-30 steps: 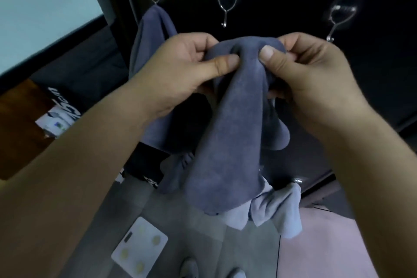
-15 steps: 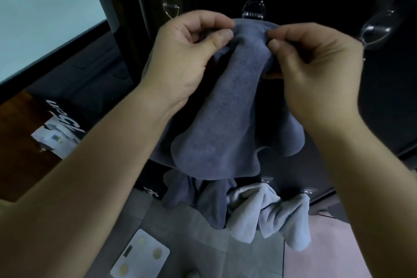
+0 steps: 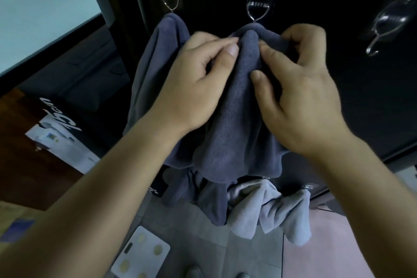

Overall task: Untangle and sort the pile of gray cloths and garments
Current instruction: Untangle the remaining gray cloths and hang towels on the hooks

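A dark gray cloth (image 3: 237,133) hangs in the middle of the view, its top fold just under the middle wall hook (image 3: 257,7). My left hand (image 3: 198,81) pinches that fold from the left with thumb and fingers. My right hand (image 3: 300,88) pinches it from the right. Another dark gray cloth (image 3: 155,63) hangs from the left hook (image 3: 170,1). Lower down hang a further dark gray garment (image 3: 209,201) and a light gray cloth (image 3: 279,212); how they are held up is partly hidden.
An empty clear hook (image 3: 388,25) sits on the dark wall at the right. A white scale (image 3: 142,255) lies on the gray tiled floor below. A black and white box (image 3: 61,133) stands at the left beside brown wood. A pink mat (image 3: 338,244) lies at the lower right.
Both hands have lifted the dark gray cloth from chest height up to the middle hook, and the cloth's top fold now sits just under it. The view has tilted upward.
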The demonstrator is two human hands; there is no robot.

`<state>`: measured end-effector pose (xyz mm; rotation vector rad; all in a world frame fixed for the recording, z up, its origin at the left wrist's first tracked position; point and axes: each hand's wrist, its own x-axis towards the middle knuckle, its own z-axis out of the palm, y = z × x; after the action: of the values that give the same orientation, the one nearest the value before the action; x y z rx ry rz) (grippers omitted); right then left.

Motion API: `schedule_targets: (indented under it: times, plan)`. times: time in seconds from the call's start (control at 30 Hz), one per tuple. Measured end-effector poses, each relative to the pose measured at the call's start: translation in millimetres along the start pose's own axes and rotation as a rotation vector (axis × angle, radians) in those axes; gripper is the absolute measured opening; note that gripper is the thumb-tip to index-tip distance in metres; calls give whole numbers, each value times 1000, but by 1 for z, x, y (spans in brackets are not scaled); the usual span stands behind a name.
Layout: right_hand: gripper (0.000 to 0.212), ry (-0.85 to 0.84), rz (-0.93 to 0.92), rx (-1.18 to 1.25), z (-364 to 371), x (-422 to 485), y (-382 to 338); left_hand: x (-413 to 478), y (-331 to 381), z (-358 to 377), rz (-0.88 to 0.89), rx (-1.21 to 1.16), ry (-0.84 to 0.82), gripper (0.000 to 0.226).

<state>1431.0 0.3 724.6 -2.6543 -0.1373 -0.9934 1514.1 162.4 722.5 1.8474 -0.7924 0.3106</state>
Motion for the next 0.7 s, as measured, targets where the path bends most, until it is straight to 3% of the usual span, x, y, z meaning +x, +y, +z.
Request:
schedule_targets:
  times: [0.1,0.17,0.4,0.57,0.7]
  plan:
    - [44,45,-72,-125,3,1,3,-2,7,0,107,292,44,39]
    - [43,67,-139,-172,4,2,8,-3,7,1,184,330,44,41]
    - [50,-24,-217,33,4,-3,23,-11,-7,12,121,-65,-59,43]
    - [52,-11,-156,-142,12,-15,23,-14,-9,18,67,-160,0,42]
    - [58,-30,-93,-46,20,-29,24,-24,-8,28,-18,-183,16,45]
